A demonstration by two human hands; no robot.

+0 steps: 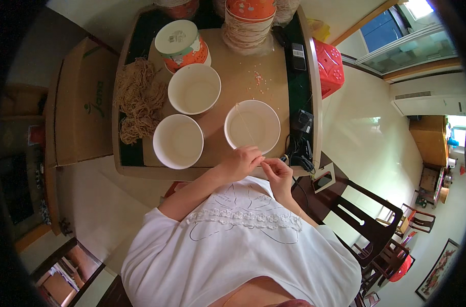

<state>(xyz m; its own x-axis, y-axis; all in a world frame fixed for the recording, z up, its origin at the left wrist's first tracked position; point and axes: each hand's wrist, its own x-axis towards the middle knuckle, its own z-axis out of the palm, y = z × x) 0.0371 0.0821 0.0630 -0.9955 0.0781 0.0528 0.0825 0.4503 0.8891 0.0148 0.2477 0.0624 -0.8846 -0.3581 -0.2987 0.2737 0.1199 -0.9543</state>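
Note:
My left hand (243,161) and my right hand (279,175) meet at the near rim of a white round paper tub (266,123). Both are closed in a pinch, fingertips almost touching. Between them they grip a thin pale string (246,124), which runs over the tub's opening to its far rim. What the fingertips hold at the string's end is too small to make out. Left of this tub stand two more open white tubs, one nearer (178,141) and one farther (194,89); their insides look bare.
A tangled heap of tan string (140,100) lies at the table's left. Behind are an orange tub with a pale lid (177,38) and a stack of paper tubs (249,30). Small pink beads (258,79) are scattered on the cardboard. Black devices and cables (300,153) line the right edge.

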